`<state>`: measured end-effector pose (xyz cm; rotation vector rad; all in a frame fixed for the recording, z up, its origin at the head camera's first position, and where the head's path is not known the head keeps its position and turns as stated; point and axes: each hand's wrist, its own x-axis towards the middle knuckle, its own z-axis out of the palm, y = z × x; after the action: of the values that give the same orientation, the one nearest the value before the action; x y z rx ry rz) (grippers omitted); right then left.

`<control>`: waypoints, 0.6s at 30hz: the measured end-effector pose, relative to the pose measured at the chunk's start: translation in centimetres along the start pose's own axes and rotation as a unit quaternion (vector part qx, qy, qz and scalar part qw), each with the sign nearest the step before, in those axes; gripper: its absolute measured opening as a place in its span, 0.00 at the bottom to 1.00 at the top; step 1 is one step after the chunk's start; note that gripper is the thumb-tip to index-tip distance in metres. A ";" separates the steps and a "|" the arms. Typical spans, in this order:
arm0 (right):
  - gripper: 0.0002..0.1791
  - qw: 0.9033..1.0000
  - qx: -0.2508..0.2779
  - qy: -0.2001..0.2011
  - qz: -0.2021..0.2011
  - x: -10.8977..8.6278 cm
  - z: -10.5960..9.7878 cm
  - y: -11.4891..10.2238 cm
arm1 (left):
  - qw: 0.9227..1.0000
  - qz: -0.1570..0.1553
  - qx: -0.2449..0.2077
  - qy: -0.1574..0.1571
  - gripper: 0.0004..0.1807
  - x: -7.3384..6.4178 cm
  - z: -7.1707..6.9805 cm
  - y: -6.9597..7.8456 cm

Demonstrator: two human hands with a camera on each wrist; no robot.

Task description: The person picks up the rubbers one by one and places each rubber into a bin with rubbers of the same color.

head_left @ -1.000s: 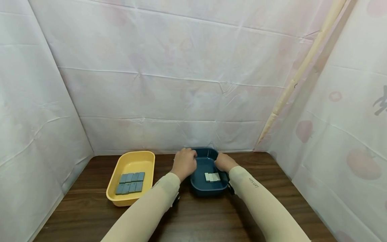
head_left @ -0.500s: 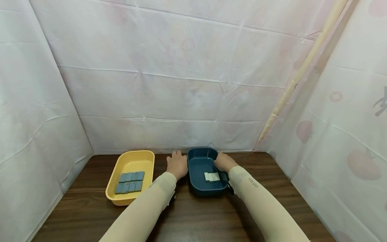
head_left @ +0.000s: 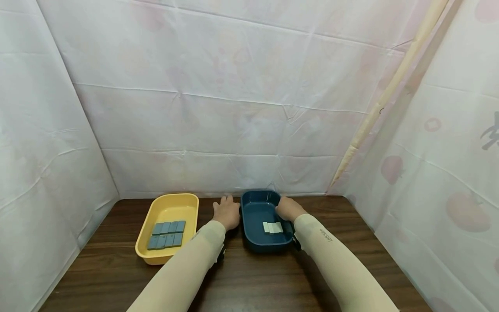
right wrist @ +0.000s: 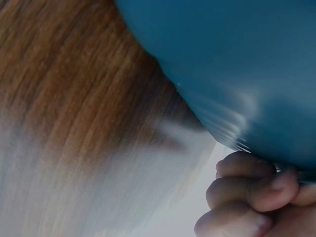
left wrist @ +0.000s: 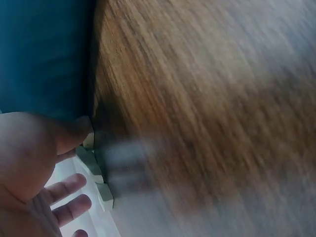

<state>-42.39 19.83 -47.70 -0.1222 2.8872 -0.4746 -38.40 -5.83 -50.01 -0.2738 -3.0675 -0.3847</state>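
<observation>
My left hand (head_left: 227,213) is just left of the blue tray (head_left: 260,242), low over the table. In the left wrist view its thumb tip meets the end one of several small green-and-white tiles (left wrist: 94,165) on the table, while the other fingers are spread loosely. The head view hides these tiles behind the hand. At the blue tray's right rim, my right hand (head_left: 289,209) has curled fingers (right wrist: 234,192) and grips the edge. Several pale tiles (head_left: 273,228) lie in a short row inside the blue tray.
A yellow tray (head_left: 177,203) stands to the left, with several grey-blue tiles (head_left: 166,235) in two rows. Dark wood tabletop (head_left: 249,281) lies in front of both trays. A pale cloth wall (head_left: 218,130) rises directly behind.
My left hand has moved left, from over the blue tray's left rim to the table beside it, and its fingers have spread. The right hand has stayed at the right rim.
</observation>
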 end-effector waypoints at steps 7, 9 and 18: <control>0.34 1.000 0.004 0.006 0.001 -0.1 -0.1 -0.1 | 1.000 0.007 0.002 0.012 0.12 0.0 -0.5 -0.2; 0.34 1.000 0.004 0.006 0.001 -0.3 -0.2 -0.2 | 1.000 0.012 0.002 0.013 0.17 0.0 -0.8 -0.2; 0.34 1.000 0.010 -0.006 0.006 2.0 0.6 0.9 | 1.000 0.015 0.007 0.009 0.13 -0.1 -0.6 -0.2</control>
<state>-44.24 20.24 -48.91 -0.1058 2.8687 -0.4981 -38.35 -6.17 -49.43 -0.3137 -3.0438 -0.3614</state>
